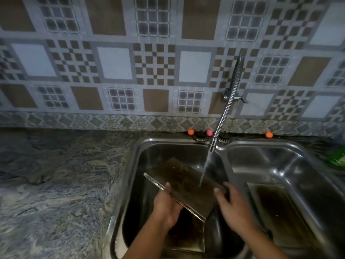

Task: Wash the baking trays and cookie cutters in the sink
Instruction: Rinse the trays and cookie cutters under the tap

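A dark, stained baking tray [183, 186] is held tilted over the left basin of the steel sink [137, 157]. My left hand [165, 208] grips its near left edge from below. My right hand [230, 204] touches the tray's right end with its fingers spread. Water runs from the flexible tap [226, 101] onto the tray's right part. A second tray [186, 234] lies at the bottom of the left basin under the held one. Another dark tray [278, 210] rests in the right basin. No cookie cutters are visible.
A marbled stone counter [56, 184] spreads to the left of the sink. A green object [337, 157] sits at the right edge. Small orange and pink balls [190, 132] line the back of the sink against the patterned tile wall.
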